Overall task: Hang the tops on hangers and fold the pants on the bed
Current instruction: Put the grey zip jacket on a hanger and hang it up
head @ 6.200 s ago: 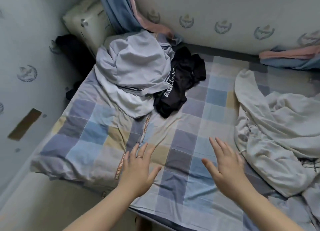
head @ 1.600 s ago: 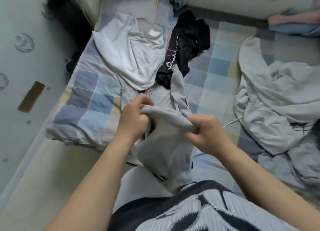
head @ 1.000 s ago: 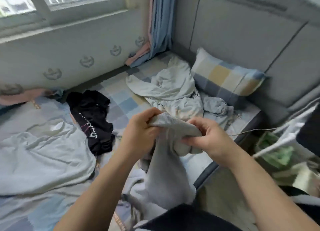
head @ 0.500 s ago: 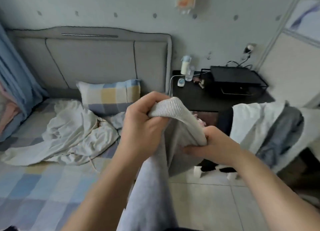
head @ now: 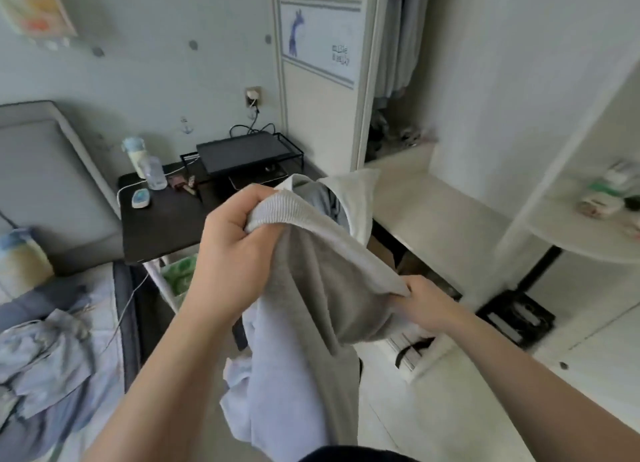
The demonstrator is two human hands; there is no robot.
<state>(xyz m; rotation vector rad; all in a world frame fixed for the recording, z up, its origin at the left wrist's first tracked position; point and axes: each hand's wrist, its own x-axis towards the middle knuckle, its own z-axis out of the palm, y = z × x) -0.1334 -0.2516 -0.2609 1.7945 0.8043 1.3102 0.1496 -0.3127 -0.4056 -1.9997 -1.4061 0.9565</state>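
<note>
Grey ribbed-edged garment (head: 311, 288), now lifted clear of the bed (head: 100, 299), hangs between both hands facing the open wardrobe (head: 318, 115). The left hand (head: 235, 253) clenches its fingers round the ribbed band; the right hand (head: 422, 305) pinches the band's far end. Probably a top, next to be hung.

The left hand (head: 235, 253) was raised near the middle of the view, closed in a fist with its back toward the camera. Its fingers were curled over the ribbed edge of a grey garment (head: 311, 305). The left forearm (head: 166, 375) was bare and rose from the lower left, with the wrist roughly straight. The right hand (head: 420, 305) sat lower and further right, its fingers curled and pinching the same ribbed edge, partly hidden by the cloth. The right forearm (head: 519, 368), also bare, reached in from the lower right corner. The hands were apart, with the edge stretched between them.
</note>
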